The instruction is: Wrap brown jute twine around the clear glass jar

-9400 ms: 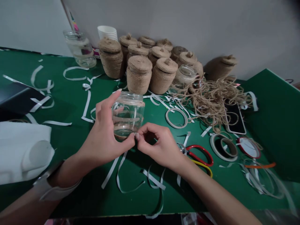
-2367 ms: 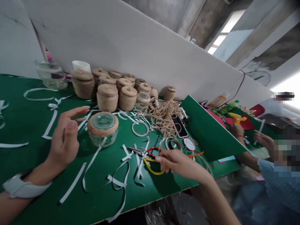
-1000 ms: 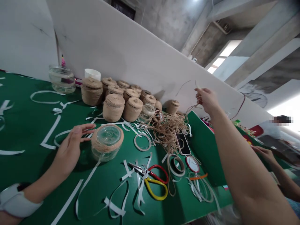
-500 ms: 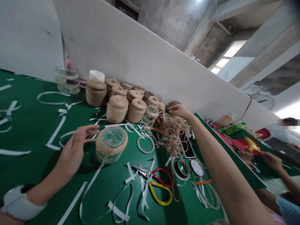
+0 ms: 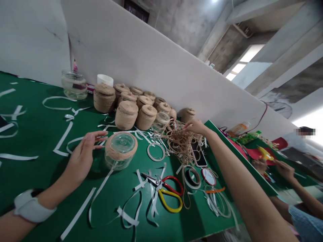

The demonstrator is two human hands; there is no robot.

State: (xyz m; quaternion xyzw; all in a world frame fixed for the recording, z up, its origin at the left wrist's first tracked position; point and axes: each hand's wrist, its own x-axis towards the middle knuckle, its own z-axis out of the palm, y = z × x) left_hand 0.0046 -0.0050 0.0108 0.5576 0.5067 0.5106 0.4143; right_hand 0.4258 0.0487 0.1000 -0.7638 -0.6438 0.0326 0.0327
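Observation:
A glass jar (image 5: 120,160), its upper part wrapped in brown twine, stands on the green table. Beside it on the left is my left hand (image 5: 84,158), fingers stretched toward the jar's side and not wrapped round it; whether the fingertips touch it I cannot tell. My right hand (image 5: 195,128) reaches to the far side, its fingers closed at the top of a tangled heap of jute twine (image 5: 180,143). A phone (image 5: 199,155) lies partly under that heap. Scissors (image 5: 164,190) with one red and one yellow handle rest open in front.
Several twine-covered lidded jars (image 5: 126,116) stand along the white partition (image 5: 161,67). A bare glass jar (image 5: 74,85) is at the far left. Tape rolls (image 5: 155,152) and white strips (image 5: 78,215) lie scattered. At right, another person's hands (image 5: 285,171) work beyond a divider.
My right hand has lowered from above the twine heap into its top, uncovering a lidded jar behind. My left hand stays beside the jar. The whole view has shifted slightly.

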